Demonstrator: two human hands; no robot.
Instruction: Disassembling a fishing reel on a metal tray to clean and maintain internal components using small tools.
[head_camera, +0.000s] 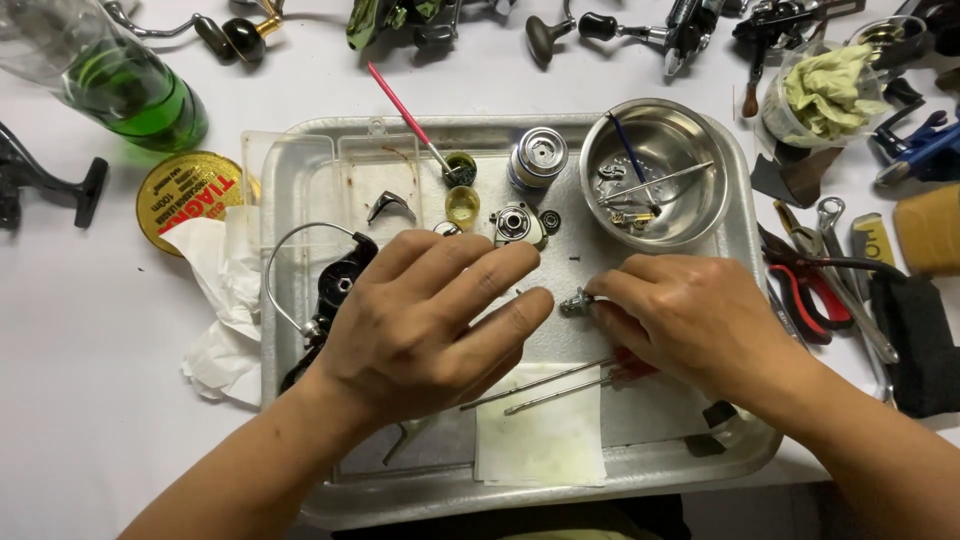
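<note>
Right hand (700, 320) pinches a small metal gear part (575, 302) in a closed fingertip grip, low over the steel tray (745, 200) so loose bits stay contained. Left hand (425, 310) hovers flat beside it, fingers apart, empty. Screwdrivers (560, 385) lie within reach.

We see our right hand (700, 325) pinching a small metal gear part (575, 302) over the steel tray (300, 180), left hand (425, 315) alongside, fingers spread, steel bowl (690, 215) behind
</note>
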